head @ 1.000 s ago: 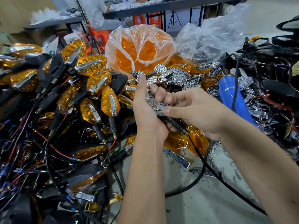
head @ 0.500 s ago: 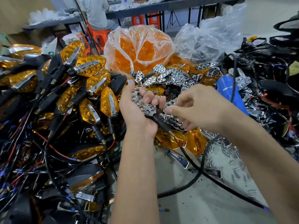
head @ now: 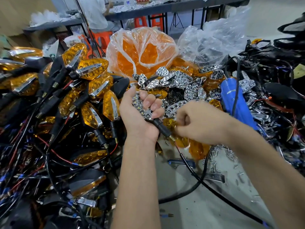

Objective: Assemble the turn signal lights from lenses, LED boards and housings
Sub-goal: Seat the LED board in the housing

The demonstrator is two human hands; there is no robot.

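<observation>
My left hand [head: 140, 116] grips a black housing with a chrome LED reflector board [head: 145, 111] seated in it; its black stem [head: 162, 127] and wire stick out below the palm toward the right. My right hand [head: 196, 123] hovers just right of it over loose amber lenses [head: 198, 146], fingers curled; motion blur hides whether it holds anything. A heap of chrome reflector boards [head: 179, 81] lies behind both hands. Finished amber turn signals [head: 92, 90] are piled at the left.
A plastic bag of amber lenses [head: 140, 52] stands at the back centre, a clear bag [head: 212, 42] beside it. A blue electric screwdriver [head: 234, 103] with a black cable lies at the right. Screws [head: 226, 156] are scattered on the grey table. Black housings and wires crowd the right.
My right hand has let go of the reflector board and dropped right and down toward the amber lenses. My left hand has closed its fingers over the board and housing.
</observation>
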